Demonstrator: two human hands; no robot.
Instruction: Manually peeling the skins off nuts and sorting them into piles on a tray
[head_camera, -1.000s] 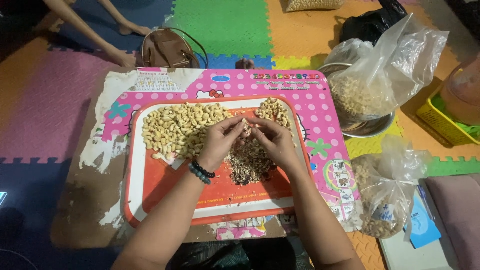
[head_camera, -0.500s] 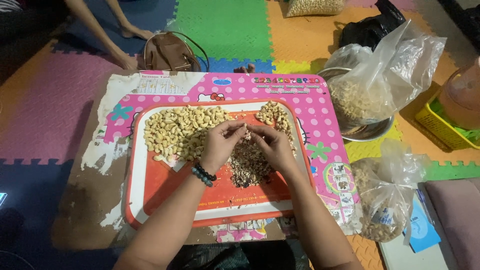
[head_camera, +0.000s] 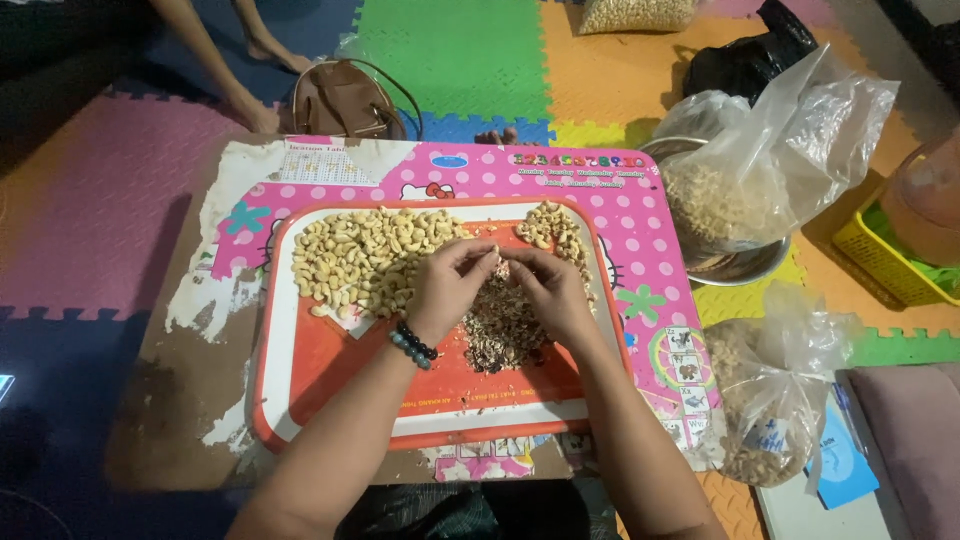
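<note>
My left hand (head_camera: 447, 285) and my right hand (head_camera: 548, 288) meet fingertip to fingertip over an orange and white tray (head_camera: 330, 385). Together they pinch a single cashew nut (head_camera: 493, 262) between thumbs and forefingers. A bead bracelet (head_camera: 411, 344) circles my left wrist. Left of the hands lies a big heap of pale peeled cashews (head_camera: 355, 255). A smaller heap of cashews (head_camera: 553, 229) sits at the tray's far right. Under my hands is a dark pile of skins (head_camera: 501, 330).
The tray rests on a low pink table (head_camera: 640, 240) over coloured foam mats. A metal bowl with a clear bag of nuts (head_camera: 745, 190) stands right; a tied bag of nuts (head_camera: 765, 400) lies nearer. A brown handbag (head_camera: 340, 100) and another person's legs (head_camera: 215, 60) are beyond.
My hands stay together over the skins, fingers working slightly on the nut. The view has shifted a little; nothing else has moved.
</note>
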